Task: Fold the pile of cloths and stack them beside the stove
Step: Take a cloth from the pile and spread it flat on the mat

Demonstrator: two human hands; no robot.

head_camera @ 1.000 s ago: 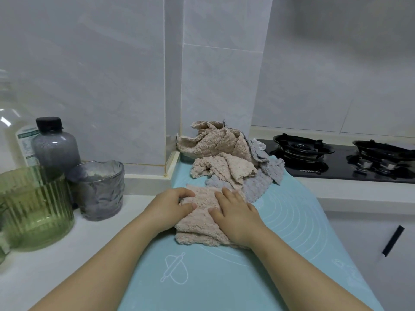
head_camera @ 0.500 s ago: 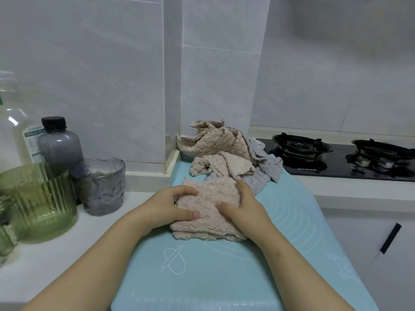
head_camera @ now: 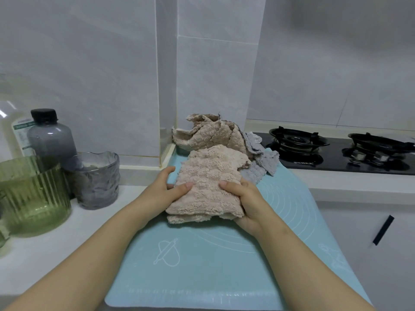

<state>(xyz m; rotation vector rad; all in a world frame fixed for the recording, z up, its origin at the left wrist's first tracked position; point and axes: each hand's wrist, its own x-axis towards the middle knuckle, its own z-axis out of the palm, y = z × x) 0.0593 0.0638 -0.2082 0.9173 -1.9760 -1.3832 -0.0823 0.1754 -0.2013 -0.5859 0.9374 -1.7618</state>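
Both hands (head_camera: pixel 167 190) (head_camera: pixel 246 199) grip the beige cloth (head_camera: pixel 207 182).

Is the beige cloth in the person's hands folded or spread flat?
Folded: the beige cloth shows doubled layers at its near edge, gripped by the left hand and right hand.

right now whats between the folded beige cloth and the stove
In the head view, grey cloths from the unfolded pile, on the blue mat, lie between the folded beige cloth and the stove.

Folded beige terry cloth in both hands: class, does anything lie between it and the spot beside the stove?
Yes. The unfolded pile of beige and grey cloths lies on the blue mat between the folded beige cloth and the black stove.
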